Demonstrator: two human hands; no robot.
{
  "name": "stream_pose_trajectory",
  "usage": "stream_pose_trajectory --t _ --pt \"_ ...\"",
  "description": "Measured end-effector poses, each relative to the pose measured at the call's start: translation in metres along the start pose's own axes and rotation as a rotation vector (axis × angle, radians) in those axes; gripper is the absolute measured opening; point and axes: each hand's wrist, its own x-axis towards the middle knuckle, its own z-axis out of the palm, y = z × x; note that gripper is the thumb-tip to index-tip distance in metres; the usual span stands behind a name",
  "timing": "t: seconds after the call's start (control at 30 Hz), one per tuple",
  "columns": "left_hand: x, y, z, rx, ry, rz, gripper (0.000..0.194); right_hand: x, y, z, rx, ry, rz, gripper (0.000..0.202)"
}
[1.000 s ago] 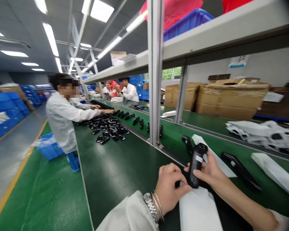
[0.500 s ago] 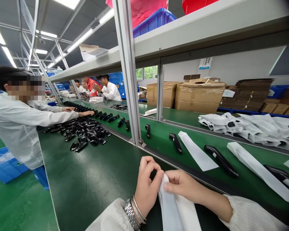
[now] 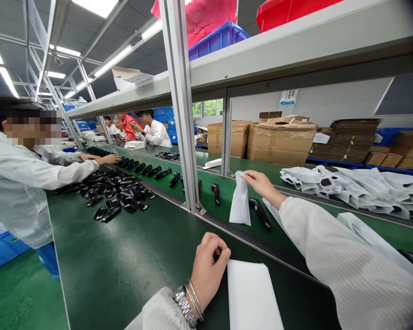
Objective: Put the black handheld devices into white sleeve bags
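Observation:
My right hand (image 3: 261, 183) reaches out over the green conveyor belt (image 3: 227, 201) and pinches the top of a white bag (image 3: 240, 204), which hangs down with its lower end near the belt. Just right of the bag lies a black handheld device (image 3: 260, 213). My left hand (image 3: 208, 268), with a watch and bangles on the wrist, rests with curled fingers on the near green table (image 3: 131, 261), touching the corner of a stack of flat white bags (image 3: 253, 295).
A metal post (image 3: 182, 114) carries the shelf with blue and red bins overhead. More black devices (image 3: 117, 192) lie piled by a co-worker in white at left. Filled white bags (image 3: 358, 188) heap at right; cardboard boxes (image 3: 282, 142) stand behind.
Both hands were at the white bag near me half a second ago. Now my right hand has carried one bag out over the belt, while my left hand stays by the stack.

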Motion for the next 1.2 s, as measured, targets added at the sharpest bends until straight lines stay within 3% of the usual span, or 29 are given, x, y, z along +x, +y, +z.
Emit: stream_pose_trajectory --t 0.07,0.2,0.3,0.4,0.67,1.2 --pt "-0.001 -0.001 0.000 0.007 -0.012 0.000 0.011 -0.017 0.001 0.010 0.007 -0.047 -0.029 0.027" --pt "-0.003 0.000 0.001 0.019 -0.042 -0.017 0.012 -0.086 -0.001 0.031 0.031 -0.226 -0.024 0.025" --pt "-0.004 0.001 0.003 0.040 -0.048 -0.018 0.011 -0.134 -0.001 0.040 0.092 -0.400 0.049 0.024" --pt "-0.005 0.003 0.004 0.061 -0.042 -0.032 0.009 -0.159 0.004 0.042 0.157 -0.455 0.127 0.026" --pt "-0.015 0.006 0.000 0.069 -0.015 -0.110 0.007 -0.166 0.015 0.045 0.153 -0.443 0.232 0.032" --pt "-0.022 0.002 0.000 0.053 -0.038 -0.095 0.006 -0.171 0.018 0.048 0.118 -0.480 0.233 0.035"
